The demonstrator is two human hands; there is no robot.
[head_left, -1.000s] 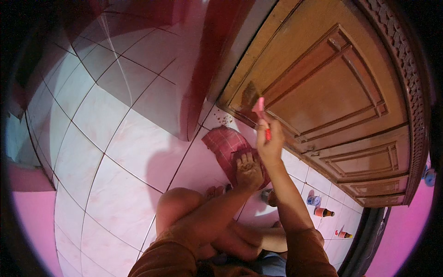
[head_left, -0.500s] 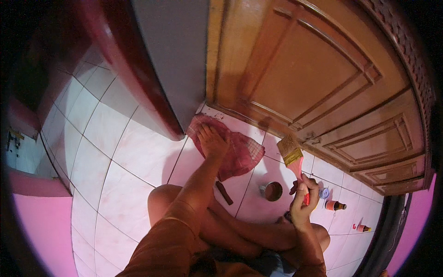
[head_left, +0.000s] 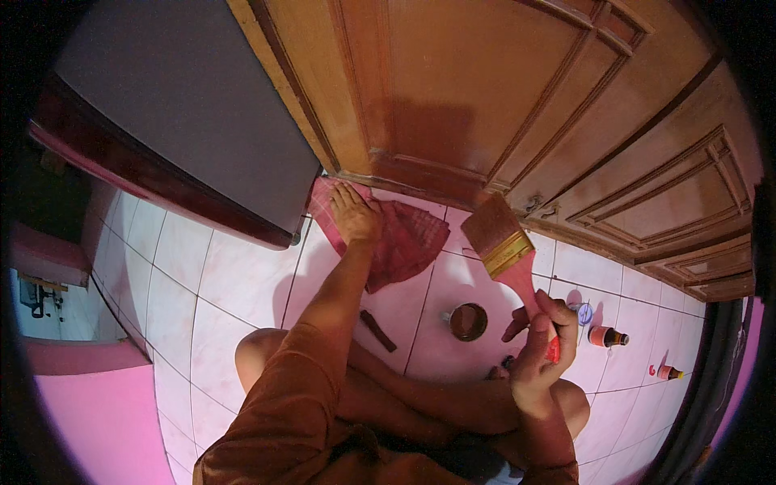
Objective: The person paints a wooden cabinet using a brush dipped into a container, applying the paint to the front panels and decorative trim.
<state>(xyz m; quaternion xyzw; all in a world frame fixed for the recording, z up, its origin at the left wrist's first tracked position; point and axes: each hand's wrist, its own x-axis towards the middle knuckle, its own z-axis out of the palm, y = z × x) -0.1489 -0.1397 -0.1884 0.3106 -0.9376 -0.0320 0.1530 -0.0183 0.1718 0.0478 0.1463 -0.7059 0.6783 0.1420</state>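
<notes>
With its fingers stretched out, my left hand [head_left: 353,214] presses flat on a red cloth [head_left: 404,242] that lies on the tiled floor against the foot of the brown wooden cabinet [head_left: 469,105]. My right hand [head_left: 546,347] is closed round the red handle of a wide paintbrush [head_left: 508,252], held bristles up in front of the cabinet. The brush's bristles are brown and its metal band is gold. Below the brush, a mug of brown liquid [head_left: 467,321] stands on the floor. A dark flat stick [head_left: 378,331] lies between the cloth and my crossed legs.
On the right stand or lie a small container with a bluish-white top [head_left: 584,314], a brown bottle [head_left: 608,336] and a smaller bottle [head_left: 669,372]. A grey panel with a dark red edge [head_left: 186,105] rises at the left. A pink wall [head_left: 105,412] shows lower left.
My left hand has moved slightly left and toward the cabinet's corner, still on the cloth. The brush looks larger and closer. The whole view has shifted and turned.
</notes>
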